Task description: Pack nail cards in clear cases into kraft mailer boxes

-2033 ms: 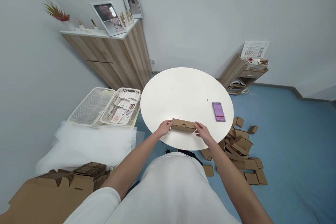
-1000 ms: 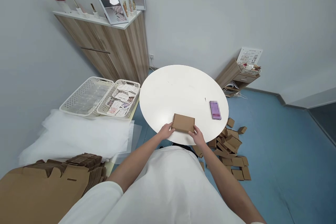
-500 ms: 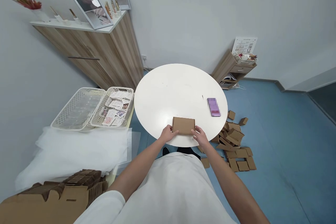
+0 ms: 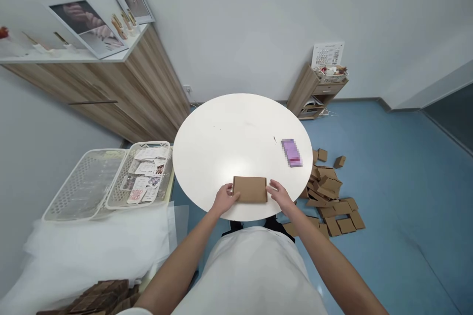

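Note:
A closed brown cardboard box [image 4: 250, 189] lies flat near the front edge of the white round table [image 4: 236, 128]. At its left end is my left hand [image 4: 224, 198], thumb on the top near the front corner and fingers against the side. My right hand [image 4: 280, 194] is beside the box's right end, its fingers apart and holding nothing. To the right on the table lies a purple, pixelated flat item [image 4: 291, 152], with a small dark object [image 4: 274, 139] to its left.
Left of the table are white baskets [image 4: 107, 202], one with printed packets, and white sheets [image 4: 99, 241]. Folded cardboard [image 4: 107, 300] sits at the bottom left. Brown boxes [image 4: 327, 187] are heaped on the floor at right. A wooden cabinet [image 4: 148, 78] stands behind left.
My right hand has come off the box's right end and its fingers have spread. The view has shifted, so the table and box appear lower and further left.

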`<move>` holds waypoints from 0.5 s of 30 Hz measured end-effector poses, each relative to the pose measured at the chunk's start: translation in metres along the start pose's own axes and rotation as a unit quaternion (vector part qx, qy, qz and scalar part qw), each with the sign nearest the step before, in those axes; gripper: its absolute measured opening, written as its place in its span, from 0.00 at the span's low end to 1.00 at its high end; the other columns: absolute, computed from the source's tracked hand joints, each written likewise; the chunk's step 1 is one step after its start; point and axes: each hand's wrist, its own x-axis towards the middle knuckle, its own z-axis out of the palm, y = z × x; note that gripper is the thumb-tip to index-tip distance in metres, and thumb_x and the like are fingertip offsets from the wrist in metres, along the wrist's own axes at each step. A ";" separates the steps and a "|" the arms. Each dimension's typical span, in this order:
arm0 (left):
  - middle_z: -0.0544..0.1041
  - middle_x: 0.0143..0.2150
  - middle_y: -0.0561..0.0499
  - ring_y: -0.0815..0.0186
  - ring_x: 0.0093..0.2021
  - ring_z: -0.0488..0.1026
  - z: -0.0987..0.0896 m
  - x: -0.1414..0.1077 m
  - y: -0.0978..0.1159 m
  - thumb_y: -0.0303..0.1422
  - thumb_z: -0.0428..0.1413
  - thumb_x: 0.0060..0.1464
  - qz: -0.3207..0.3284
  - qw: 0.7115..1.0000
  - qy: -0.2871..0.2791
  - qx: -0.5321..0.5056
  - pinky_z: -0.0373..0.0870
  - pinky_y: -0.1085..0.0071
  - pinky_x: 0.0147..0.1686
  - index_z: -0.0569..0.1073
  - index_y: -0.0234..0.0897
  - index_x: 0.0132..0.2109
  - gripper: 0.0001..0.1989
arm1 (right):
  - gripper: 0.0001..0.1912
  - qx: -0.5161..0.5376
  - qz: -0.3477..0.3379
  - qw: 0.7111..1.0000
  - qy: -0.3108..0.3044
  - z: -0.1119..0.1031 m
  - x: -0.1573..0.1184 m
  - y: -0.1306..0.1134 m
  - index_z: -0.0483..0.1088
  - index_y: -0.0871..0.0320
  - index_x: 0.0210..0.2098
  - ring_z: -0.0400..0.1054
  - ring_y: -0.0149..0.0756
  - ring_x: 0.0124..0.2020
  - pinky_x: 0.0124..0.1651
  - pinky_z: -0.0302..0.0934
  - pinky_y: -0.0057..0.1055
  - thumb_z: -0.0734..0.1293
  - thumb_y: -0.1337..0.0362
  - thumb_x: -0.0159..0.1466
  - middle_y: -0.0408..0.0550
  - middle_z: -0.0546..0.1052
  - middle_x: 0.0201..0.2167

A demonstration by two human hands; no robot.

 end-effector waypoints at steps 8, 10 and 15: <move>0.70 0.47 0.42 0.60 0.43 0.70 0.011 0.004 0.036 0.50 0.52 0.46 -0.096 0.991 -0.009 -0.091 0.67 0.69 0.36 0.66 0.36 0.50 0.28 | 0.28 -0.019 -0.007 0.985 -0.172 -0.019 0.015 -0.020 0.64 0.51 0.49 0.59 0.42 0.53 0.49 0.56 0.39 0.67 0.52 0.50 0.49 0.63 0.55; 0.70 0.47 0.41 0.60 0.43 0.70 0.023 0.001 0.047 0.51 0.52 0.46 -0.114 0.987 0.004 -0.109 0.67 0.69 0.35 0.65 0.36 0.49 0.29 | 0.27 -0.017 -0.018 0.986 -0.163 -0.035 0.016 -0.022 0.65 0.52 0.49 0.61 0.41 0.51 0.49 0.57 0.38 0.67 0.53 0.50 0.50 0.65 0.54; 0.67 0.49 0.41 0.61 0.45 0.69 0.060 -0.002 0.095 0.52 0.51 0.45 -0.110 0.985 -0.008 -0.133 0.67 0.70 0.35 0.63 0.37 0.50 0.30 | 0.29 -0.011 -0.044 0.994 -0.104 -0.093 0.020 -0.019 0.63 0.55 0.51 0.66 0.38 0.46 0.46 0.60 0.34 0.66 0.53 0.51 0.51 0.67 0.50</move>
